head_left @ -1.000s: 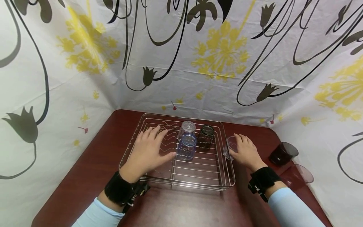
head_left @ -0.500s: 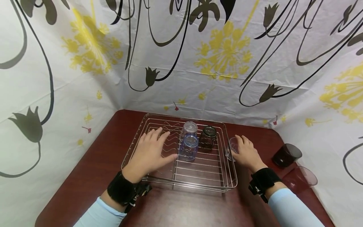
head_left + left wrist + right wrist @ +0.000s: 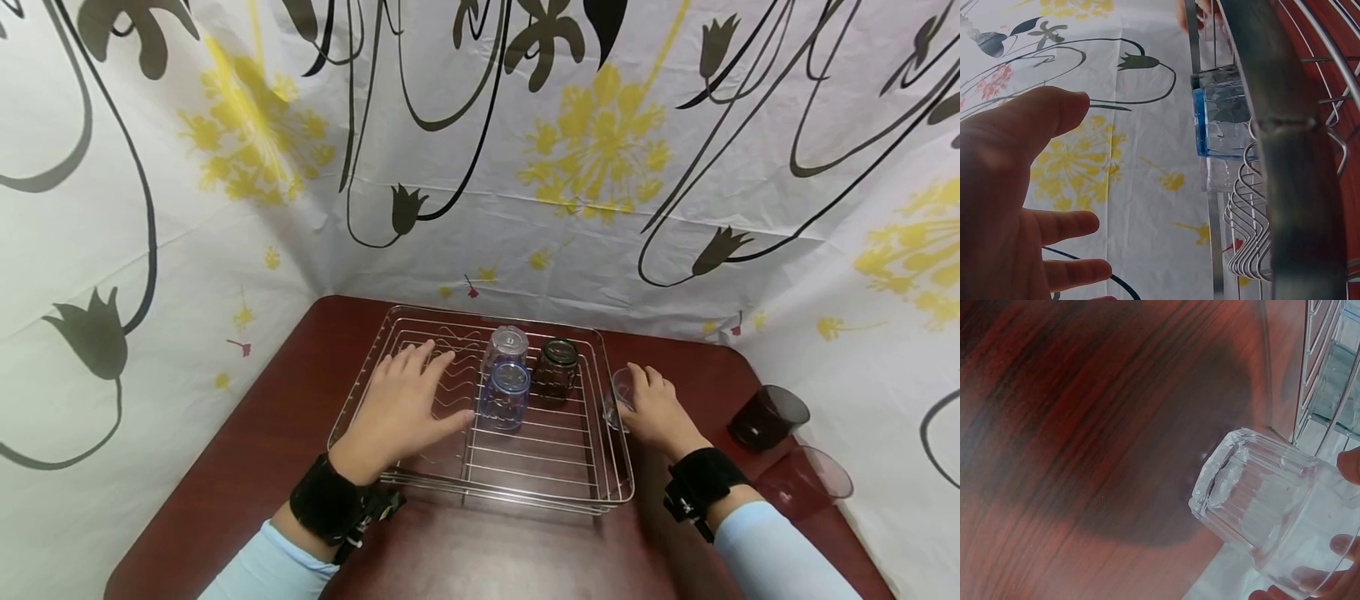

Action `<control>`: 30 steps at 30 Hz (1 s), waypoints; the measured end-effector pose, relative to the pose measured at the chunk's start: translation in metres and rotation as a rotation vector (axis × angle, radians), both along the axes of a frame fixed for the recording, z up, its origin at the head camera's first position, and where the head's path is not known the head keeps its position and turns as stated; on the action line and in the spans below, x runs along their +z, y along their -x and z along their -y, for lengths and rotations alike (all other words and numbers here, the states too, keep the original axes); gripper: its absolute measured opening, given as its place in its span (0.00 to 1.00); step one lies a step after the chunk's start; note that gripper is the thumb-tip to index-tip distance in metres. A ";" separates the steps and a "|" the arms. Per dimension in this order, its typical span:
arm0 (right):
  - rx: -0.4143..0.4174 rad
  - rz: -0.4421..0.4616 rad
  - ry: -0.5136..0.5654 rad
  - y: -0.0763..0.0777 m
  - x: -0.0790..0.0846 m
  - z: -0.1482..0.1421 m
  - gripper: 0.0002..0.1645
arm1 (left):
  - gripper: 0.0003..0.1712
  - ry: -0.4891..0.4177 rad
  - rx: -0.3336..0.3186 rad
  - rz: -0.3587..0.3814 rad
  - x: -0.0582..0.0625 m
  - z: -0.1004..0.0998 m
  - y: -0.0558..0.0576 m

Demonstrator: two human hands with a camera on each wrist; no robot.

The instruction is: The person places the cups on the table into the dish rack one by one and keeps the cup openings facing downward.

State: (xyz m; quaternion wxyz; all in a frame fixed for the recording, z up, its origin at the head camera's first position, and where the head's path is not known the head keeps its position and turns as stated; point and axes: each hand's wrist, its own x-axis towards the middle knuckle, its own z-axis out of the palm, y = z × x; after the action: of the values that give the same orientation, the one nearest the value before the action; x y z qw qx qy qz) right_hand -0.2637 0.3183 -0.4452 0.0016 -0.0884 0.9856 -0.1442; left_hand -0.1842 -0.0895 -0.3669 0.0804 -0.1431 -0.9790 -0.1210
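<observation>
My right hand (image 3: pixel 663 417) is just outside the right side of the wire rack (image 3: pixel 617 442). Its thumb and fingers grip a clear drinking glass (image 3: pixel 1260 500), whose thick faceted base points away from the palm in the right wrist view. My left hand (image 3: pixel 397 408) hovers over the rack's left part with fingers spread, holding nothing. Several wavy wires lie beneath it. On the rack stand three upturned glasses: a clear one (image 3: pixel 505 343), a blue one (image 3: pixel 505 408) in front of it, and a dark green one (image 3: pixel 555 371) to their right.
At the right of the brown table (image 3: pixel 525 558) lie a dark glass (image 3: pixel 765 421) and a reddish see-through glass (image 3: pixel 801 483), both tilted on their sides. A patterned white cloth (image 3: pixel 465 250) hangs behind and on both sides of the table.
The head view has shifted slightly, so everything appears a little farther right and lower. Both hands keep nearly the same pose, and the right hand still grips the clear glass.
</observation>
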 end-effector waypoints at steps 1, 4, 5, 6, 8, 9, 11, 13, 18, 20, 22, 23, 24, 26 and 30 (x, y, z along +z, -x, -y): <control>0.003 0.001 0.001 0.000 0.000 0.000 0.45 | 0.54 -0.004 0.002 0.003 -0.001 0.000 0.000; 0.008 -0.001 -0.004 -0.002 0.002 -0.002 0.46 | 0.53 -0.013 -0.011 0.017 -0.002 -0.001 0.001; 0.006 -0.003 -0.008 -0.003 0.003 -0.003 0.46 | 0.53 -0.019 -0.018 0.019 -0.002 -0.002 0.001; 0.004 -0.007 -0.014 -0.003 0.003 -0.004 0.46 | 0.53 -0.025 -0.023 0.021 -0.002 -0.003 0.001; 0.001 -0.015 -0.022 -0.005 0.004 -0.005 0.46 | 0.53 -0.033 -0.029 0.022 -0.002 -0.004 0.002; 0.001 -0.018 -0.025 -0.005 0.005 -0.005 0.46 | 0.53 -0.036 -0.026 0.024 -0.001 -0.005 0.003; 0.007 -0.023 -0.029 -0.005 0.005 -0.005 0.47 | 0.53 -0.031 -0.016 0.028 -0.002 -0.005 0.004; 0.005 -0.011 -0.024 -0.005 0.004 -0.005 0.48 | 0.53 -0.025 -0.011 0.041 -0.003 -0.006 0.004; -0.024 0.021 0.006 -0.007 0.003 -0.008 0.49 | 0.53 -0.026 -0.030 0.062 -0.006 -0.009 0.005; -0.028 0.022 0.013 -0.008 0.003 -0.009 0.50 | 0.53 -0.026 -0.033 0.062 -0.006 -0.010 0.005; -0.028 0.024 0.015 -0.009 0.003 -0.011 0.51 | 0.53 -0.025 -0.035 0.059 -0.006 -0.012 0.006; -0.026 0.024 0.017 -0.009 0.004 -0.011 0.52 | 0.53 -0.026 -0.035 0.058 -0.006 -0.013 0.007; -0.023 0.024 0.019 -0.010 0.005 -0.012 0.52 | 0.53 -0.026 -0.037 0.055 -0.006 -0.013 0.007; -0.023 0.025 0.018 -0.011 0.006 -0.014 0.53 | 0.53 -0.033 -0.041 0.053 -0.005 -0.015 0.008; -0.026 0.019 0.006 -0.013 0.011 -0.017 0.54 | 0.53 -0.035 -0.050 0.040 -0.005 -0.017 0.012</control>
State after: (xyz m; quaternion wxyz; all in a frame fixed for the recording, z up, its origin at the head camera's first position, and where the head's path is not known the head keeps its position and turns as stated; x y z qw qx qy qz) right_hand -0.2507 0.3353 -0.4347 0.0087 -0.0745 0.9862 -0.1478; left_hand -0.1957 -0.0724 -0.3718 0.0601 -0.1638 -0.9742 -0.1428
